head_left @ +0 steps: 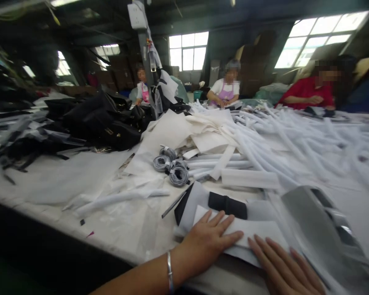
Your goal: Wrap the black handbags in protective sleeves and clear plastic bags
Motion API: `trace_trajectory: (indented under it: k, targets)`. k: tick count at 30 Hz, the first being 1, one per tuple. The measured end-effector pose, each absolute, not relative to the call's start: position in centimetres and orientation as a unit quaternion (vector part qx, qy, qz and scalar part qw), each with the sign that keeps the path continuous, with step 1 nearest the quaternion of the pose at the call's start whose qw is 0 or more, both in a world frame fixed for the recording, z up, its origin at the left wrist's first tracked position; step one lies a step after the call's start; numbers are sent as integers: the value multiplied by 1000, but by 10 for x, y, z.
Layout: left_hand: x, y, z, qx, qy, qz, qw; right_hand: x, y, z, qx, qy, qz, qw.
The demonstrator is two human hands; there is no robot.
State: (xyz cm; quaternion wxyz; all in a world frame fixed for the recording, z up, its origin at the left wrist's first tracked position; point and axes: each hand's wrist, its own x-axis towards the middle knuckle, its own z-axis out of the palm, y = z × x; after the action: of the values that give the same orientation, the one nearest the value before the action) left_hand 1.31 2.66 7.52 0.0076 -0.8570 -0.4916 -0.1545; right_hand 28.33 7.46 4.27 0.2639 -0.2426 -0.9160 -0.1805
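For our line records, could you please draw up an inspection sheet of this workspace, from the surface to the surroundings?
Surface: pale table, largely covered, with a small dark scrap and a purple scrap near its front edge.
Job's things: white sheet, with a black strip just beyond it.
Clutter: heaped pale sheets, white tubes and black bag-like items.
Hands: left hand flat on the white sheet; right hand with fingertips on it too.
Cables: grey coils mid-table; cannot tell whether they are cables.
Surroundings: three people at the far side, a pillar, bright windows.
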Motion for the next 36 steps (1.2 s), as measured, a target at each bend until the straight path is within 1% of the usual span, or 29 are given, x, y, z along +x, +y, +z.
trace_trajectory:
  k: [3, 8, 10, 15, 20, 22, 23, 25, 26, 27, 29, 32, 34, 36]
  targets:
    - [14, 28, 69, -865, -481, -141, 33, 281, 68, 45, -256, -913, -195, 251]
    - [44, 32, 64, -854, -474, -127, 174, 271, 56, 44, -318, -890, -197, 260]
    - [59, 36, 62, -845, -474, -134, 210, 267, 53, 45, -324, -886, -195, 269]
    - [64, 49, 52, -881, -420, -118, 183, 258, 54, 46, -347, -863, -168, 328]
    - [52, 45, 43, -878, -425, -139, 172, 273, 40, 57, -355, -848, -100, 380]
    - [52, 43, 41, -876, -428, -146, 169, 285, 23, 55, -408, -806, -24, 427]
    - [52, 42, 41, -875, -430, -148, 167, 290, 13, 53, -455, -762, 49, 458]
    - [52, 42, 40, -872, -435, -153, 163, 293, -6, 44, -547, -610, 263, 509]
    - [51, 42, 40, -871, -437, -157, 161, 291, -13, 40, -571, -510, 380, 519]
    - [51, 43, 39, -870, -438, -161, 159, 287, -18, 37, -571, -410, 482, 523]
    - [50, 44, 38, -868, -438, -171, 159, 280, -19, 36, -524, -266, 617, 523]
    - [50, 46, 37, -869, -432, -177, 167, 273, -7, 46, -455, -215, 696, 512]
    - [50, 46, 37, -867, -431, -181, 172, 270, 1, 56, -432, -233, 712, 502]
    - [49, 46, 39, -867, -430, -188, 169, 262, 7, 62, -420, -243, 710, 511]
